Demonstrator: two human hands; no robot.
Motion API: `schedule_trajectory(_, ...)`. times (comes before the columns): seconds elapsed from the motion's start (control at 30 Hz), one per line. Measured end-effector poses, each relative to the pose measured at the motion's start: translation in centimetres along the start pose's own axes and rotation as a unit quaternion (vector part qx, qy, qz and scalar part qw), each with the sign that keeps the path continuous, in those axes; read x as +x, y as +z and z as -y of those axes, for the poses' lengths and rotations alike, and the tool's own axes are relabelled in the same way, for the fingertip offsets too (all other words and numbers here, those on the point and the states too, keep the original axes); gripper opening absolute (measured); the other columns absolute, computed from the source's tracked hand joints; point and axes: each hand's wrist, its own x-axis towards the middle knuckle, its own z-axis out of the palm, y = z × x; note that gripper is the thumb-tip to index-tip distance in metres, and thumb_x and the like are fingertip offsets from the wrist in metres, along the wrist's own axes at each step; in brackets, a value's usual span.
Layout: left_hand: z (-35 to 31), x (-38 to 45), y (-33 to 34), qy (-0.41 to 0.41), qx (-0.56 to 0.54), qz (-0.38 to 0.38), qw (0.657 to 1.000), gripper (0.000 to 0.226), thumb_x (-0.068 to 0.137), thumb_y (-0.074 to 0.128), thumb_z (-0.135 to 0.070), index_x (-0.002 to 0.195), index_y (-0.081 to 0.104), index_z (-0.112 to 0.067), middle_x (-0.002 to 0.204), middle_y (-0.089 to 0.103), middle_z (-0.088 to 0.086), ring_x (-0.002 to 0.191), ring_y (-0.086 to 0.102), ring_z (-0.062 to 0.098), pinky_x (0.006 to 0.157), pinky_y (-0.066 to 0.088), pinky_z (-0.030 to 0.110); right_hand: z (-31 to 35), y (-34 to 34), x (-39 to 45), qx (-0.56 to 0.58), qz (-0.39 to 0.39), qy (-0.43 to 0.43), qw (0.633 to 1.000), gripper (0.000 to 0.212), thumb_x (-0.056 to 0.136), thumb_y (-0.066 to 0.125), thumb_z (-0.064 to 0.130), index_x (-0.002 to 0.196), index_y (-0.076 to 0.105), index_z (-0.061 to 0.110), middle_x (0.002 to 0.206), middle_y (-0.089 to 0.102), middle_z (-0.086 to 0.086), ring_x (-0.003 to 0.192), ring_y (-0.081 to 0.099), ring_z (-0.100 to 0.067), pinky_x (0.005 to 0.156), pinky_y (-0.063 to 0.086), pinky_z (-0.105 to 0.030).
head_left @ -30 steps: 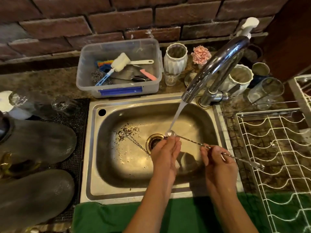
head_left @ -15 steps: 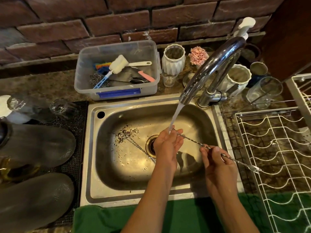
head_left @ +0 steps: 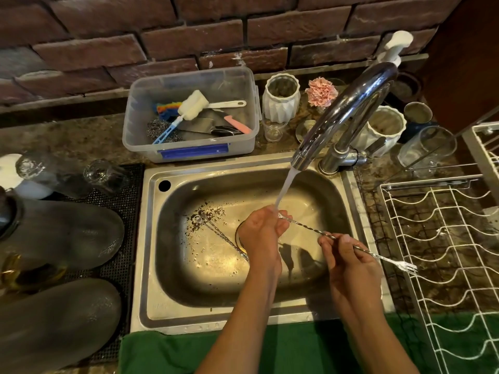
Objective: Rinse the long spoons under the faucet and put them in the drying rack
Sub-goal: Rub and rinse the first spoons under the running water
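Landmark: sink (head_left: 151, 265), steel, set in the worktop (head_left: 81, 139).

Faucet (head_left: 348, 109) stands at the sink's back right corner; spout arches over the basin. Water (head_left: 283, 190) runs, stream falling onto the left hand.

Left hand (head_left: 260, 233) over the sink's middle, above the drain; fingers curled round the bowl end of a spoon (head_left: 310, 230), right under the stream. The bowl itself is hidden in the hand.

Right hand (head_left: 348, 263) over the sink's right front part; fingers pinch the spoon's twisted shaft near mid-length. The spoon runs slantwise from the left hand past the sink's right rim; its far end is a small fork (head_left: 407, 267), hanging above the rack's left edge, not touching it as far as can be seen.

Second spoon (head_left: 216, 233) lies on the sink floor left of the drain, bowl towards the back left, among dark specks (head_left: 208, 214).

Rack (head_left: 445, 252), white wire, sits on the worktop just right of the sink.

Behind the sink: clear tub (head_left: 189, 147) holding brushes and scourers; two white ribbed pots (head_left: 280, 98), a pink flower (head_left: 321, 91) between them. Left of the sink: black mat (head_left: 118, 265) with upturned glasses (head_left: 105, 175). Green cloth (head_left: 167, 352) along the sink's front.
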Motion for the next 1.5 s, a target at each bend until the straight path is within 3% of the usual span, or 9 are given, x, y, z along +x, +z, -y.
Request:
schedule_trajectory(0.13,0.0,0.1,0.0,0.016,0.025,-0.049,0.998,0.026,0.1,0.059,-0.026,0.096,0.07,-0.003,0.07,0.077,0.009,0.06,0.072,0.016,0.058,0.059,0.023,-0.2,0.2,-0.4,-0.007,0.006,-0.008,1.0,0.027,0.089,0.062,0.015,0.102,0.067,-0.008,0.093,0.077,-0.019,0.088,0.077,-0.026,0.071,0.061,-0.024)
schedule_trajectory(0.3,-0.2,0.0,-0.5,-0.004,0.059,0.037,0.998,0.009,0.092,0.07,-0.01,0.099,0.071,-0.004,0.081,0.079,0.009,0.077,0.077,0.02,0.07,0.061,0.024,0.2,0.2,-0.4,0.002,-0.006,-0.012,1.0,0.021,0.098,0.055,0.011,0.097,0.067,-0.006,0.087,0.077,-0.017,0.083,0.077,-0.023,0.076,0.063,-0.027)
schedule_trajectory(0.57,-0.3,0.3,-0.3,-0.027,0.116,0.002,0.993,0.03,0.101,0.058,-0.028,0.095,0.069,-0.001,0.074,0.078,0.013,0.068,0.077,0.027,0.058,0.062,0.027,0.1,-0.2,-0.3,-0.005,-0.007,-0.031,0.999,0.023,0.098,0.056,0.013,0.1,0.068,-0.007,0.093,0.076,-0.021,0.084,0.076,-0.025,0.071,0.063,-0.024)
schedule_trajectory(0.73,-0.5,-0.2,-0.3,-0.037,0.061,0.067,0.995,0.009,0.097,0.063,-0.007,0.096,0.071,-0.003,0.077,0.078,0.009,0.072,0.076,0.021,0.067,0.06,0.024,0.3,0.0,0.0,-0.014,0.001,-0.037,0.999,0.025,0.099,0.054,0.015,0.089,0.073,0.002,0.093,0.076,-0.022,0.084,0.076,-0.027,0.069,0.063,-0.026)
schedule_trajectory(0.97,-1.4,0.3,-1.8,-0.012,0.112,0.045,0.993,0.012,0.093,0.07,-0.015,0.088,0.08,-0.01,0.072,0.073,0.005,0.067,0.064,0.015,0.065,0.056,0.025,-0.4,3.4,0.4,-0.024,0.042,0.019,0.999,0.02,0.097,0.057,0.015,0.104,0.066,0.0,0.096,0.077,-0.02,0.081,0.075,-0.032,0.067,0.064,-0.028)
schedule_trajectory(1.13,-1.7,-0.6,-3.0,-0.025,0.075,0.02,0.997,0.009,0.089,0.071,-0.007,0.092,0.08,-0.008,0.094,0.078,0.016,0.084,0.069,0.023,0.083,0.057,0.04,-4.0,7.4,0.1,-0.133,0.089,0.049,0.986,0.014,0.097,0.06,0.009,0.104,0.07,0.002,0.098,0.078,-0.018,0.092,0.077,-0.027,0.073,0.063,-0.029)
schedule_trajectory(1.23,-3.1,0.1,-4.6,-0.03,0.035,-0.028,0.999,0.009,0.089,0.07,-0.007,0.086,0.078,-0.009,0.084,0.077,0.01,0.079,0.067,0.019,0.074,0.054,0.031,-4.2,8.8,0.4,-0.096,0.102,0.072,0.988,0.012,0.097,0.06,0.006,0.101,0.068,-0.001,0.099,0.077,-0.022,0.094,0.076,-0.031,0.082,0.063,-0.033)
schedule_trajectory(1.4,-4.0,0.6,-5.4,-0.032,0.017,-0.058,0.998,0.006,0.09,0.069,-0.006,0.09,0.075,-0.007,0.085,0.075,0.012,0.075,0.068,0.018,0.07,0.056,0.028,-3.9,10.4,1.0,-0.063,0.036,0.051,0.996,0.014,0.098,0.057,0.002,0.09,0.067,0.004,0.089,0.079,-0.017,0.082,0.077,-0.025,0.071,0.064,-0.031)
schedule_trajectory(1.5,-3.5,0.3,-4.8,-0.035,0.034,-0.053,0.997,0.011,0.089,0.07,-0.002,0.081,0.075,-0.007,0.075,0.073,0.01,0.063,0.063,0.014,0.06,0.053,0.025,-5.2,10.9,0.1,-0.117,0.066,0.081,0.988,0.006,0.093,0.065,0.002,0.09,0.07,0.003,0.089,0.079,-0.014,0.081,0.077,-0.022,0.067,0.062,-0.029)
